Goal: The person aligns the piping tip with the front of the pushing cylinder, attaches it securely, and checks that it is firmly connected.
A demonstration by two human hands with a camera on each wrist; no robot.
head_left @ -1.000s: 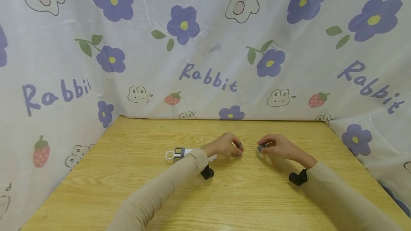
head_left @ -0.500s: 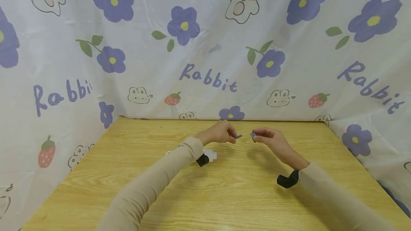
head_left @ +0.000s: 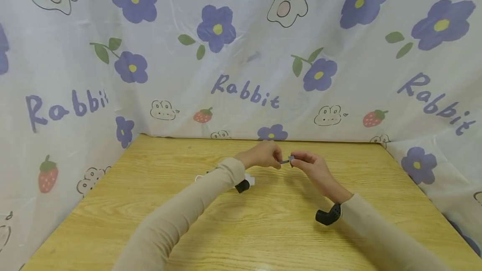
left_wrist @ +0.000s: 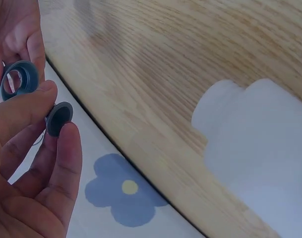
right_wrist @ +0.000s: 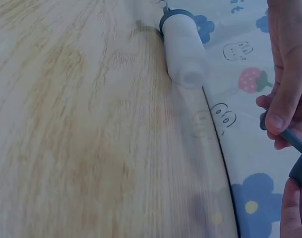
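My left hand pinches a small blue-grey stopper with a round disc end and a thin stem. Facing it, my right hand grips a blue-grey ring-shaped cap with an open centre. Stem and cap meet or nearly meet between the hands; whether they touch cannot be told. Both parts are held above the table. Beneath the left forearm, a white bottle lies on its side, mostly hidden in the head view. A grey collar circles one end of it.
The wooden table reaches back to a white cloth backdrop printed with flowers and rabbits. Black camera mounts are strapped at both wrists.
Both hands have risen from low over the table, turning the two parts toward each other. The right hand has come left, closing the gap between cap and stopper.
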